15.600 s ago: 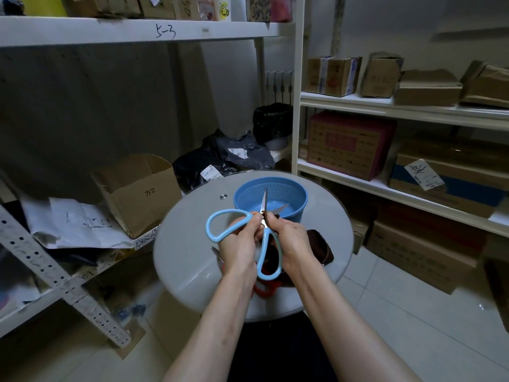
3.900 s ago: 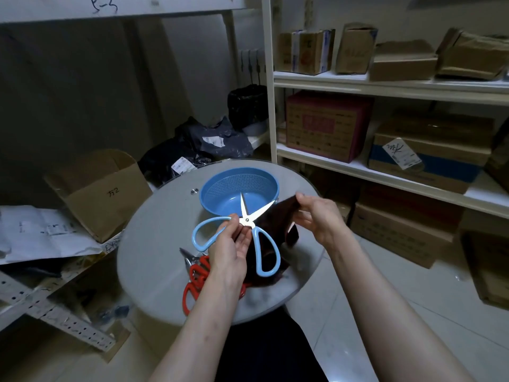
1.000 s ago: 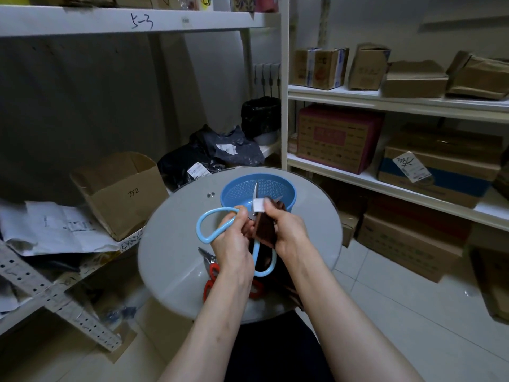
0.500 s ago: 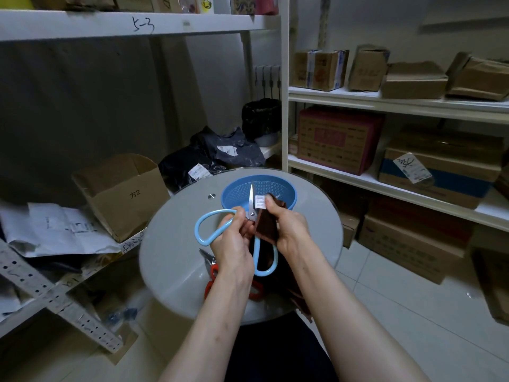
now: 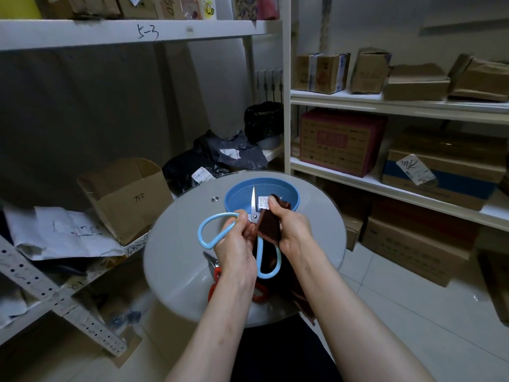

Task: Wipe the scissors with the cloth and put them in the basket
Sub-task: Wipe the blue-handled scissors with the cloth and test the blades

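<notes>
My left hand [image 5: 237, 244] holds the light-blue-handled scissors [image 5: 213, 230] near their pivot, blades pointing up over the table. My right hand [image 5: 289, 224] grips a dark brown cloth [image 5: 268, 226] with a white label, folded against the right side of one blade. The cloth's lower part hangs down past the table's edge. Behind the hands sits the round blue basket [image 5: 286, 191]. Red-handled scissors [image 5: 217, 274] lie on the table under my left wrist, partly hidden.
The small round grey table [image 5: 176, 244] stands between shelving units. An open cardboard box [image 5: 126, 197] and papers lie on the left shelf. Black bags sit behind the table. Boxes fill the white shelves on the right.
My right hand with the cloth has slid down the blade toward the pivot, baring more of the blade tip. The scissors have stayed upright in my left hand.
</notes>
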